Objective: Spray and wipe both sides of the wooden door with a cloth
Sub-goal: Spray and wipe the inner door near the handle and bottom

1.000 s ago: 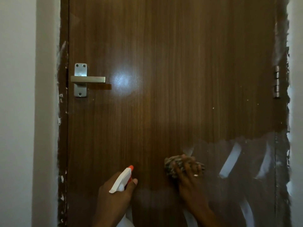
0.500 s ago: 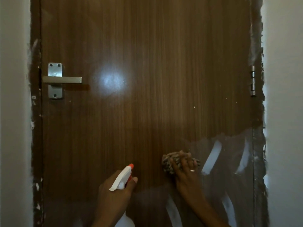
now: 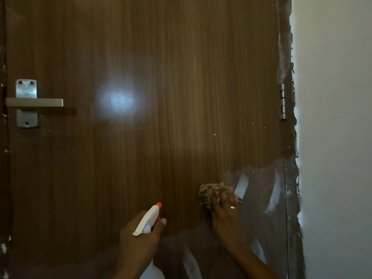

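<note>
1. The left hand (image 3: 138, 237) is low in the view, left of centre, and grips a spray bottle (image 3: 146, 222). The fingers are wrapped round its neck, with one fingertip in front under the head. The bottle's head is white with an orange nozzle (image 3: 158, 205), which points up and to the right, toward the door and near it.
2. The right hand (image 3: 224, 217) reaches up from the lower right and clutches a bunched, speckled cloth (image 3: 207, 193). Its fingers are curled over the cloth, and one wears a ring (image 3: 232, 207).
3. The cloth is pressed against the door (image 3: 171, 77), low on its right half, at the edge of a wet patch (image 3: 259, 198) with pale slanted streaks. The patch covers the lower right of the door, and the wet sheen also runs below both hands.
4. The door is dark brown wood with vertical grain, shut in its frame. A bright glare spot (image 3: 118, 100) shows left of centre.
5. A metal lever handle (image 3: 34, 102) sits at the left edge, level, on an upright plate.
6. A metal hinge (image 3: 283, 101) is at the right edge.
7. A white wall (image 3: 334, 117) adjoins the frame's ragged, paint-smeared right edge.
</note>
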Motion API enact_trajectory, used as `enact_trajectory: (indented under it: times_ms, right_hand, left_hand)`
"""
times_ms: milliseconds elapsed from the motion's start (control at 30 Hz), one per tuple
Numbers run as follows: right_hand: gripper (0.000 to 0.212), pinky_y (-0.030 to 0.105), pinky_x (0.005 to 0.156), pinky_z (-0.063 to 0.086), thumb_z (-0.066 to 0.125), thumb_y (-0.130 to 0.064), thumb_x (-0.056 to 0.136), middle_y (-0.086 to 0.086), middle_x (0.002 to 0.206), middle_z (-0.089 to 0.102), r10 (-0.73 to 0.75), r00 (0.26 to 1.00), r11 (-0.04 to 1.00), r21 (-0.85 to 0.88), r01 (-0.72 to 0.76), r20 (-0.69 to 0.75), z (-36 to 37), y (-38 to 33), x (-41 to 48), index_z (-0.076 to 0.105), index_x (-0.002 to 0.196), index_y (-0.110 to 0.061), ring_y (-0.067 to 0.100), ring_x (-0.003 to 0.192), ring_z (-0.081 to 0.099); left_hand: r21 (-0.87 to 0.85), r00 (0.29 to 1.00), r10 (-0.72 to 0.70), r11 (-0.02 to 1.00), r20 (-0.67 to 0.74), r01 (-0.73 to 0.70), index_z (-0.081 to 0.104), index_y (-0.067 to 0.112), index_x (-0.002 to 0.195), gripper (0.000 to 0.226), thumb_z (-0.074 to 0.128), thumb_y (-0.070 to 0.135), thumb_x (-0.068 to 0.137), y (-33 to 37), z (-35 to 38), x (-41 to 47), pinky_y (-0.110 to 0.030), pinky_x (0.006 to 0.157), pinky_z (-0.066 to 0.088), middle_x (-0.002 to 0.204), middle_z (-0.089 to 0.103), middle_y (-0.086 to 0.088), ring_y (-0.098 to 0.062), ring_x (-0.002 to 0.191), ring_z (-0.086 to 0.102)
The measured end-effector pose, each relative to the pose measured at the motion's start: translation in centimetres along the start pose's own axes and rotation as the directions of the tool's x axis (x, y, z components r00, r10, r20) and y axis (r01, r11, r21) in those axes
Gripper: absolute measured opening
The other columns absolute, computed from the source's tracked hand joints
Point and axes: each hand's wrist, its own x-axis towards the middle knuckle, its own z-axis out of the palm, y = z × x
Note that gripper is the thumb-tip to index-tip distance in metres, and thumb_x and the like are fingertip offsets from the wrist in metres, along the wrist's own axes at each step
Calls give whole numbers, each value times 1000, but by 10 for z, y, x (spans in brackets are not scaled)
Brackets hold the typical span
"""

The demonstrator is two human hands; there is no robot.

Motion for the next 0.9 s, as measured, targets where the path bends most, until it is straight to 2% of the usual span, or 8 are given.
enact_trajectory:
  times_ms: [133, 300, 367, 500, 600, 700, 767, 900]
  right_hand:
    - [61, 68, 112, 25, 33, -33, 96, 14, 164, 15, 393, 920, 914, 117, -388, -19, -14, -8, 64, 22, 155, -25, 43, 148, 14]
    - [75, 64, 112, 21, 48, -27, 94, 12, 165, 12, -99, 995, 995, 13, 99, -1, 2, -9, 34, 10, 158, -35, 44, 148, 6]
    - [86, 63, 115, 23, 57, -28, 90, 9, 167, 4, -151, 988, 987, -55, 152, 12, 9, 12, 4, 6, 159, -36, 42, 150, 4]
    - [96, 67, 111, 29, 68, -21, 84, 6, 168, -1, 79, 997, 996, -40, -78, 22, 3, 54, -17, 9, 159, -34, 36, 152, -1]
    - [73, 69, 113, 24, 41, -50, 94, 10, 167, -5, 269, 963, 961, 67, -269, 3, -11, 73, 27, 19, 157, -20, 36, 151, -3]
    - [63, 67, 115, 20, 35, -41, 100, 6, 166, -2, 447, 894, 894, 61, -444, -42, -22, 64, 75, 18, 157, -24, 35, 151, 0]
    - [70, 68, 113, 22, 50, -33, 97, 8, 166, 5, 316, 947, 949, 22, -315, -58, -20, 52, 78, 16, 157, -28, 38, 151, 7]
    - [78, 66, 111, 28, 51, -37, 93, 10, 166, 7, 6, 999, 999, -43, -4, 38, -6, 64, 3, 11, 159, -34, 42, 148, 14]
  left_hand:
    - [-28, 1000, -29, 999, 12, 29, 54, 4, 126, 60, 79, 12, 73, 5, 17, 0, -37, 95, 44, 123, 59, -17, -33, 112, 55]
    - [-31, 999, -22, 999, 38, 24, 55, 7, 120, 54, 79, 11, 73, 9, 37, -4, -37, 89, 48, 99, 56, -5, -26, 95, 55]
    - [-28, 999, -22, 999, 30, 22, 57, 7, 116, 52, 81, 10, 71, 11, 46, -8, -47, 89, 51, 94, 55, -4, -31, 94, 59]
    - [-10, 998, -41, 999, 42, 41, 56, 3, 122, 55, 79, 11, 73, 11, 66, -15, -46, 99, 45, 111, 61, -16, -36, 108, 57]
    - [-47, 994, -83, 995, 65, 86, 52, 0, 126, 56, 75, 10, 76, 16, 76, -21, -42, 101, 40, 124, 57, -20, -37, 114, 53]
    - [-40, 999, -40, 998, 30, 41, 56, -1, 121, 62, 82, 20, 69, 19, 84, -28, -39, 96, 43, 120, 60, -20, -34, 108, 56]
    - [-63, 999, -27, 998, 23, 28, 55, -1, 120, 76, 84, 40, 63, 18, 89, -29, -35, 95, 40, 119, 60, -17, -31, 107, 54]
    - [29, 977, -177, 984, 118, 174, 49, 0, 130, 62, 76, 9, 75, 22, 97, -25, -37, 104, 34, 134, 52, -22, -37, 121, 48]
